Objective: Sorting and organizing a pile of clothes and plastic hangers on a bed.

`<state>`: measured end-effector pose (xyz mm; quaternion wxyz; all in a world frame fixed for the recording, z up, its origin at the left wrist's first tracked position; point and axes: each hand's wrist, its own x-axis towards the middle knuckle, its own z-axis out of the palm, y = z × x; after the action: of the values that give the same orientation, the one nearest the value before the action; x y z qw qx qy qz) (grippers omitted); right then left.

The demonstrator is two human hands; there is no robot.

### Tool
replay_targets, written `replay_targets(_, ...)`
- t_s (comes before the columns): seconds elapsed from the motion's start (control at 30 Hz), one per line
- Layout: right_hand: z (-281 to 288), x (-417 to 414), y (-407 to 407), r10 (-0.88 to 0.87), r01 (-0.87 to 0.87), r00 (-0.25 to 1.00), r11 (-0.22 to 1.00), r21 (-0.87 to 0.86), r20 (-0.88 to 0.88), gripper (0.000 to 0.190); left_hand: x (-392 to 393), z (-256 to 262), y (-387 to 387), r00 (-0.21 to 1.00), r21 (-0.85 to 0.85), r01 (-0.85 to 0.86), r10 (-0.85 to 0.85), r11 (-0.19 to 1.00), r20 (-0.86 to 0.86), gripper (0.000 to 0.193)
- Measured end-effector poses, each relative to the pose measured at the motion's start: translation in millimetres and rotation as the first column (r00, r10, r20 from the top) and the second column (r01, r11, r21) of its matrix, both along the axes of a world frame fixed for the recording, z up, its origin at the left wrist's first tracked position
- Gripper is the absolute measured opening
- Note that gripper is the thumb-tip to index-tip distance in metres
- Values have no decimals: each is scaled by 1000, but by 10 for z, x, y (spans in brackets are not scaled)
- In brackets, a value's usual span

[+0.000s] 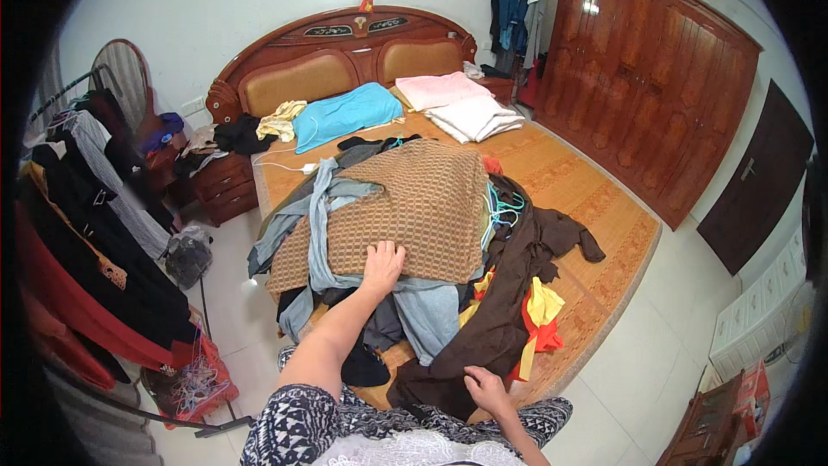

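A heap of clothes lies on the bed's woven mat. My left hand rests on the front edge of a brown checked cloth that covers the top of the heap; whether its fingers pinch the fabric is unclear. Grey-blue garment fabric shows beneath and beside it. My right hand is low, beside a dark brown garment, its fingers curled; contact with the fabric cannot be told. Turquoise hangers stick out at the heap's right. Yellow and red cloth lies to the right of the brown garment.
A blue pillow and folded white bedding lie near the headboard. On the left stand a clothes rack with garments and a red basket of hangers. A wooden wardrobe stands at the right.
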<state>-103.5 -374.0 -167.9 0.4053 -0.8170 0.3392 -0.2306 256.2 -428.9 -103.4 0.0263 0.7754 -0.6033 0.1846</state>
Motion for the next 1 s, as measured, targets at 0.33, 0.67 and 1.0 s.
replay_targets(0.33, -35, -65, 20, -23, 28, 999, 990, 139, -38, 31, 12, -114, 145, 951, -93, 16, 14, 995, 308, 88)
replay_targets(0.67, -87, 77, -498, -192, 149, 969, 955, 257, 152, 29, -274, 243, 77, 949, -64, 306, -299, 950, 100, 50)
replay_targets(1.0, -312, 229, -193, -133, -32, 946, 870, 492, 296, 26, -741, -390, -375, 845, -3, 528, -527, 849, -90, 34)
